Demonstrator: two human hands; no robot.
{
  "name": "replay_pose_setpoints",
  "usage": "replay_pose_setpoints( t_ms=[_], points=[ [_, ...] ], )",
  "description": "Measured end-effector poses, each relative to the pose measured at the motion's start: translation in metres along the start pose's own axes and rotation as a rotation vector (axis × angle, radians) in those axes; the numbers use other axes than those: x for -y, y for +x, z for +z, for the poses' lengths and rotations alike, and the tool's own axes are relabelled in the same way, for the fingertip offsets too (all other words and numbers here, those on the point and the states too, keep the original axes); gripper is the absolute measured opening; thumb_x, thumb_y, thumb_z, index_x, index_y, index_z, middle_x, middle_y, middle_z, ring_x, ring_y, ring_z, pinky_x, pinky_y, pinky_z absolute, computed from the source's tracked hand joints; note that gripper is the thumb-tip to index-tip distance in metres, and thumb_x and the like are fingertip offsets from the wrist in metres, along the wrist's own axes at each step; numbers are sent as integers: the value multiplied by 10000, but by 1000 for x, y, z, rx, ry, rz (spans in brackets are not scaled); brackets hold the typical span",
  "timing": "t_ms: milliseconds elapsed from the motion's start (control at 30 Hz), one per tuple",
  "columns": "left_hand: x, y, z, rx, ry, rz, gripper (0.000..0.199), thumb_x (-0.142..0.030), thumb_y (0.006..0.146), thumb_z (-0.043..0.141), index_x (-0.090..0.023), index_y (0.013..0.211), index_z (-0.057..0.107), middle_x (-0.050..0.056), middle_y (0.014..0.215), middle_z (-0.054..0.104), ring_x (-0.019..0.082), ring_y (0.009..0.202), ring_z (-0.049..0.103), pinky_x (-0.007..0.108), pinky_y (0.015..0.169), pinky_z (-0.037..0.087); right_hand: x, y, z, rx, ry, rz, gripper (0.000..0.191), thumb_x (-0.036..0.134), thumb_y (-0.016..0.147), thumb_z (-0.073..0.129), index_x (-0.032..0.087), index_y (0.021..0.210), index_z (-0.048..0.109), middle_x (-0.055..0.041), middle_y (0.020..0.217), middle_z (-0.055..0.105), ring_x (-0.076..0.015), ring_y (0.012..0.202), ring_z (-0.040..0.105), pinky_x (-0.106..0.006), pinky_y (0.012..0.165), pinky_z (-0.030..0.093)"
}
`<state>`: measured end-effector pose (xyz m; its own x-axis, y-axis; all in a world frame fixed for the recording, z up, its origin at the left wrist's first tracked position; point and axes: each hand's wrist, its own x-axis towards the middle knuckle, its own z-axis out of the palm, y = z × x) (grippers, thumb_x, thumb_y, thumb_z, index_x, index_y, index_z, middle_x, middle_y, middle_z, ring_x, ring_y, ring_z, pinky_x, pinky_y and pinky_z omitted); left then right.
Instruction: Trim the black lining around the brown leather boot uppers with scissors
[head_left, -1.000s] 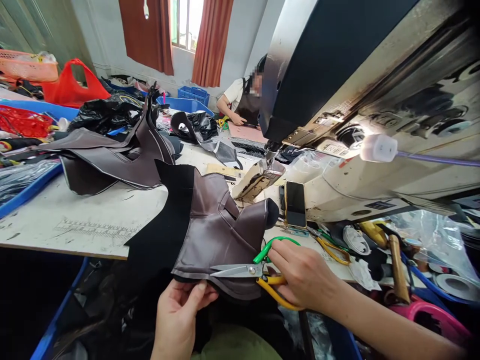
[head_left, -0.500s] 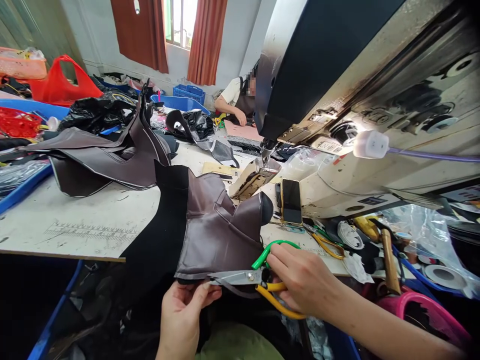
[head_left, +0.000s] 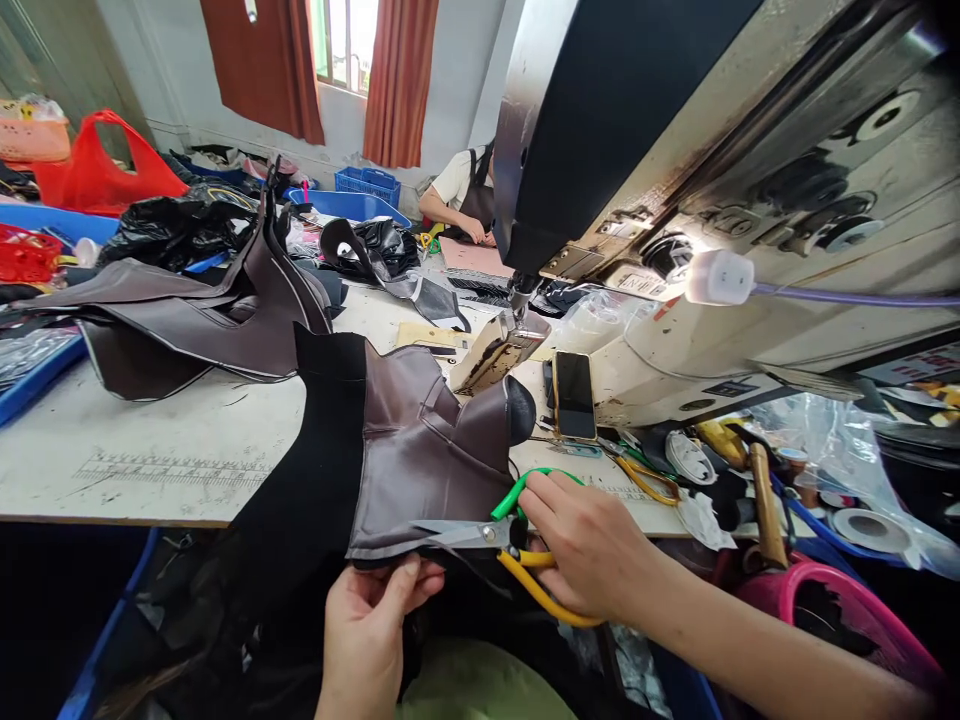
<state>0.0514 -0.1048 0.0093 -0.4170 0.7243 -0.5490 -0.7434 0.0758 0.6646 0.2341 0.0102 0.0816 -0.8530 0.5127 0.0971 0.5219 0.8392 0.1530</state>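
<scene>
My right hand (head_left: pixel 581 545) is closed round the handles of a pair of scissors (head_left: pixel 469 534), one handle green and one yellow. The blades point left and lie at the lower edge of a brown leather-like piece (head_left: pixel 431 460) with black backing fabric (head_left: pixel 315 460). That edge is pinched between the thumb and fingers of my left hand (head_left: pixel 379 610), just below the blade tips. A thin dark strip (head_left: pixel 480 572) hangs from the edge under the scissors. The piece drapes over the table's front edge, its far end close to the sewing machine's post (head_left: pixel 499 350).
The sewing machine head (head_left: pixel 615 130) hangs over the right side. More brown pieces (head_left: pixel 202 330) lie left on the white table (head_left: pixel 165 480). A phone (head_left: pixel 574 395), a second pair of scissors (head_left: pixel 645 480) and a hammer handle (head_left: pixel 766 505) sit right. A co-worker (head_left: pixel 457 195) sits beyond.
The scissors have shifted a little left and up along the edge, their blades now more apart. The dark strip hangs lower. The camera view has turned slightly.
</scene>
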Motion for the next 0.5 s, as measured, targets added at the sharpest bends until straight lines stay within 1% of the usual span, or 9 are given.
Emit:
replay_pose_setpoints(
  t_ms=[100, 167, 233, 333, 400, 500],
  points=[
    [0, -1, 3, -4, 18, -12, 420, -361, 456, 921, -102, 709, 708, 55, 652, 736, 201, 619, 712, 282, 598, 633, 5, 3, 5, 30, -15, -4, 205, 129, 549, 529, 204, 731, 471, -36, 771, 541, -184, 686, 437, -301, 584, 255],
    [0, 0, 2, 10, 46, -21, 416, -366, 469, 915, -95, 711, 712, 65, 664, 741, 207, 632, 718, 287, 611, 636, 7, 4, 9, 38, -27, -11, 225, 118, 527, 522, 208, 725, 464, -33, 754, 540, -182, 668, 441, -303, 564, 239],
    [-2, 2, -2, 35, 88, -24, 424, -371, 484, 910, -88, 731, 713, 78, 691, 749, 221, 657, 726, 291, 619, 638, 7, 4, 13, 37, -35, -23, 243, 109, 509, 515, 209, 723, 462, -29, 734, 536, -180, 650, 442, -304, 550, 227],
    [-8, 5, -13, 73, 139, -10, 422, -379, 549, 888, -84, 789, 704, 98, 784, 762, 252, 756, 741, 304, 671, 642, 6, 2, 18, 33, -37, -53, 248, 101, 508, 512, 209, 727, 465, -30, 730, 540, -176, 641, 447, -300, 544, 225],
    [-12, 8, -21, 42, 121, 27, 392, -365, 573, 882, -100, 781, 680, 71, 784, 756, 248, 783, 743, 307, 705, 642, 5, 1, 21, 34, -29, -67, 234, 101, 524, 518, 207, 726, 466, -31, 731, 543, -172, 637, 449, -297, 544, 227],
    [-15, 11, -27, -13, 66, 79, 382, -323, 548, 899, -116, 752, 652, 23, 736, 738, 220, 740, 742, 302, 704, 644, 6, 2, 26, 37, 18, -57, 215, 104, 549, 525, 204, 730, 467, -26, 728, 541, -162, 623, 441, -289, 545, 239]
  ],
)
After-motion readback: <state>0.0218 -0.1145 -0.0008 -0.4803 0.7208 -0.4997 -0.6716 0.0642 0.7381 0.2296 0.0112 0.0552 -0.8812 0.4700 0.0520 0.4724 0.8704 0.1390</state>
